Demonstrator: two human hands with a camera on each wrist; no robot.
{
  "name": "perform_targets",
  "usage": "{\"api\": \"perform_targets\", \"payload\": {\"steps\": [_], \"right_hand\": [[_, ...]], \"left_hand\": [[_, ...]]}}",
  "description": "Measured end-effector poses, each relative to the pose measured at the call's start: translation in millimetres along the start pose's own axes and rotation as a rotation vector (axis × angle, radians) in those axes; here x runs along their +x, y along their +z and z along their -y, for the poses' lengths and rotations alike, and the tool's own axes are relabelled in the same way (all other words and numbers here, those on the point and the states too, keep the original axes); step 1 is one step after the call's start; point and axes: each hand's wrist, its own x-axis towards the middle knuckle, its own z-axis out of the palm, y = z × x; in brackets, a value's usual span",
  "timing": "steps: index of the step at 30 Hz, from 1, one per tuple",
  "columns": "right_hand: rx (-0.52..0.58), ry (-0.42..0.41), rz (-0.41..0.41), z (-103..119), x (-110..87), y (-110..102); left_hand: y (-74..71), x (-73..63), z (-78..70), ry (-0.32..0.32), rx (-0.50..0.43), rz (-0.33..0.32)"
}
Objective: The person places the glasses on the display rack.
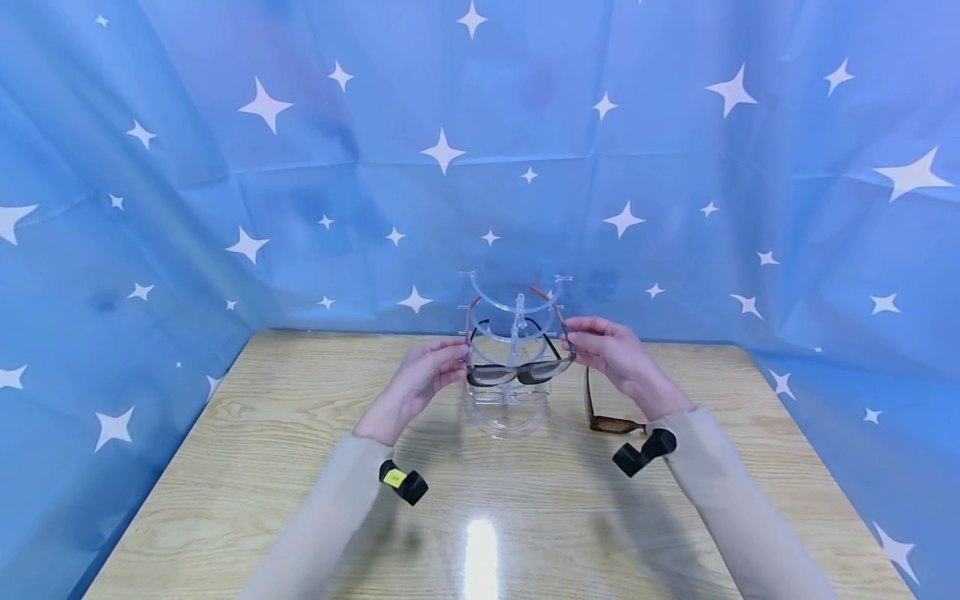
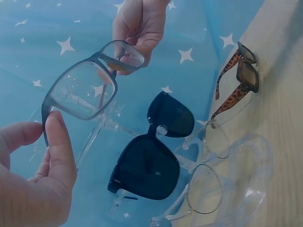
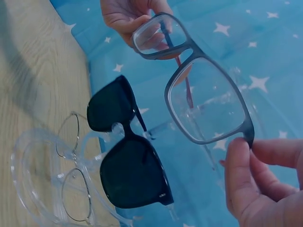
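Observation:
My left hand (image 1: 420, 379) and right hand (image 1: 611, 354) pinch a pair of grey-framed clear eyeglasses (image 3: 189, 51) near the hinges, one at each end. Their temples point away from me, with reddish tips, on either side of a clear display stand (image 1: 519, 312). Just below the held pair, dark sunglasses (image 2: 149, 165) sit on the stand. Lower down, the stand bears thin wire-rimmed glasses (image 2: 206, 189). Whether the grey eyeglasses touch the stand I cannot tell.
Tortoiseshell sunglasses (image 1: 615, 425) lie on the wooden table (image 1: 300, 467) right of the stand, partly hidden by my right wrist. A blue star-patterned cloth (image 1: 375, 192) hangs behind and at both sides.

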Motion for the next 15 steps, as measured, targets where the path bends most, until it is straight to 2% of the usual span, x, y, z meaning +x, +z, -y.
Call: {"api": "perform_targets", "payload": {"steps": [7, 15], "right_hand": [[-0.009, 0.012, -0.035, 7, 15.4, 1], [-0.010, 0.038, -0.059, 8, 25.8, 2]], "left_hand": [[2.0, 14.6, -11.0, 0.004, -0.025, -0.030], [0.8, 28.7, -11.6, -0.009, -0.027, -0.099]]}}
